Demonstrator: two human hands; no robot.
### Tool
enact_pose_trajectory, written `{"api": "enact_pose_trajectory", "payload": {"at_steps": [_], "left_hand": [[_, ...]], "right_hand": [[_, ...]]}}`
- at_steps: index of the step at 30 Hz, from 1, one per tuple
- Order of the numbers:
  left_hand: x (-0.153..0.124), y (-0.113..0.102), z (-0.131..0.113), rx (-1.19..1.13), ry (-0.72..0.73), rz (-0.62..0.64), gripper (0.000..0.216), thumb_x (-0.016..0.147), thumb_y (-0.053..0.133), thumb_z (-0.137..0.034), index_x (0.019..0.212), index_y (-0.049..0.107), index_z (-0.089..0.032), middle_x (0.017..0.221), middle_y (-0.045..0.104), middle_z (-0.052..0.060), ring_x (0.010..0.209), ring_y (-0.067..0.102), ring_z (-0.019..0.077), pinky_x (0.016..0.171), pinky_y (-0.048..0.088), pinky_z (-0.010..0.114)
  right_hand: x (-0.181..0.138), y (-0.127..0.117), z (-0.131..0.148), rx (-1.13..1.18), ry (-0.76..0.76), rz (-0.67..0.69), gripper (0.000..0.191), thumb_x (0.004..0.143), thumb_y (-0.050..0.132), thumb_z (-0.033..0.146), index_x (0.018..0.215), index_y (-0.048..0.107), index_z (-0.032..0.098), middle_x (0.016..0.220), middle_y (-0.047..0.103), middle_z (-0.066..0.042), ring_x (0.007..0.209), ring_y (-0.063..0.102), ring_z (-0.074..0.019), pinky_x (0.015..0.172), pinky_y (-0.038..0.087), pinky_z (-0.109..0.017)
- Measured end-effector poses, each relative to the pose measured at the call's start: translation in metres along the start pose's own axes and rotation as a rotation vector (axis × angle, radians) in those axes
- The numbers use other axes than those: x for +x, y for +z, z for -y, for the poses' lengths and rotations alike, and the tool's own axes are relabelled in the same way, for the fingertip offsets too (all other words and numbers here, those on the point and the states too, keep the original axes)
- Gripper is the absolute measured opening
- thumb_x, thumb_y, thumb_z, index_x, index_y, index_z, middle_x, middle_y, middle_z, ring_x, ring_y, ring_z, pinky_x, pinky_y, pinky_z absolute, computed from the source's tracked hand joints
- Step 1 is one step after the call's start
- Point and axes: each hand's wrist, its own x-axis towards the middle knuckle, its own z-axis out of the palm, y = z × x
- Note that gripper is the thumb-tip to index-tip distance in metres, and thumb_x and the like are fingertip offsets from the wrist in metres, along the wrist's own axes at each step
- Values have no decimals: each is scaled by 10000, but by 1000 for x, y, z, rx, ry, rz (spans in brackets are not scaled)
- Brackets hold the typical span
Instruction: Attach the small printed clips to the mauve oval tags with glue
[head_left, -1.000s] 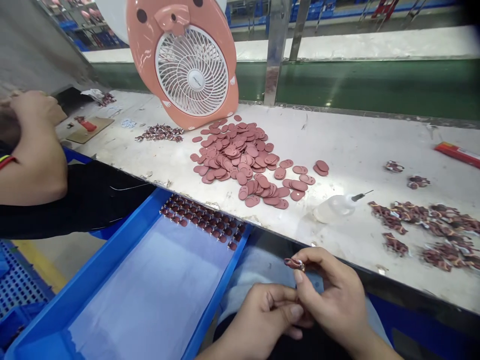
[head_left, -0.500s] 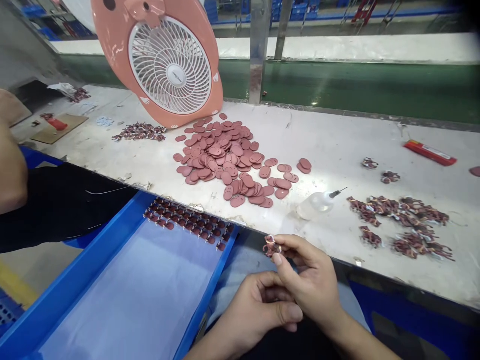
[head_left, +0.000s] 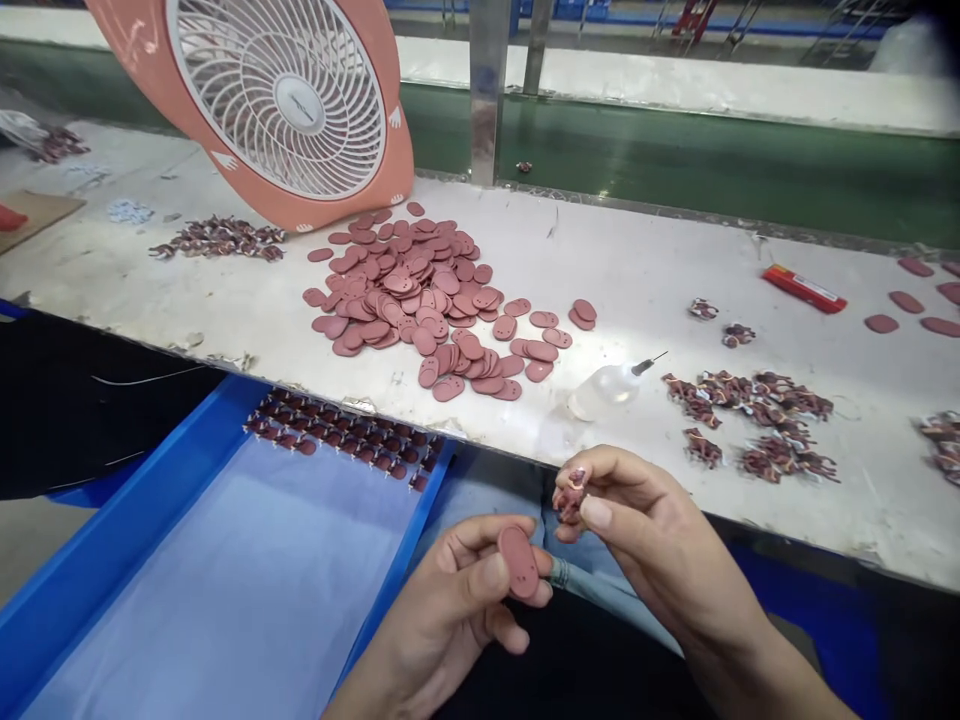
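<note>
While right fingers [head_left: 628,527] hold a figure [head_left: 573,490], the bench edge [head_left: 517,450] seems close.

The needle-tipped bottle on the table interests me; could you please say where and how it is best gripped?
Probably the bottle is best gripped by its rounded body, coming from above on the near side: its thin needle points right and away from the person, so the fingers would stay behind the tip.
</note>
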Motion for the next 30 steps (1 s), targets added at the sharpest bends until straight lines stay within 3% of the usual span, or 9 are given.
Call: {"api": "enact_pose_trajectory", "payload": {"at_steps": [4,7,12,30], "left_hand": [[-3,3,-6,-6,31,76,283,715,867,-330,963,804,-211,839,794,35,697,738,112,507,558,111],[-5,5,-9,0,42,112,278,730,856,-335,978,804,-219,842,792,33,709,738,112,529,562,113],[-7,6,-12,21,44,97,305,699,877,-331,966,806,-202,748,776,21,679,732,119,523,563,121],[-6,6,-12,38,5,41,323,681,889,-338,943,808,-168,746,773,31,633,713,107,528,585,138]], "right_hand": [[-11,2,18,-155,13,67,94,900,727,248,983,722,293,890,726,18,783,684,-99,729,572,-161],[-17,5,30,-385,-81,122,135,925,688,222,1017,698,321,915,728,37,811,690,-99,753,561,-162],[-16,9,39,-579,-195,189,166,911,689,194,1025,683,315,868,704,48,785,663,-95,705,536,-170],[-11,9,43,-763,-231,292,239,901,637,71,1033,663,268,884,707,67,784,661,-50,733,514,-131]]}}
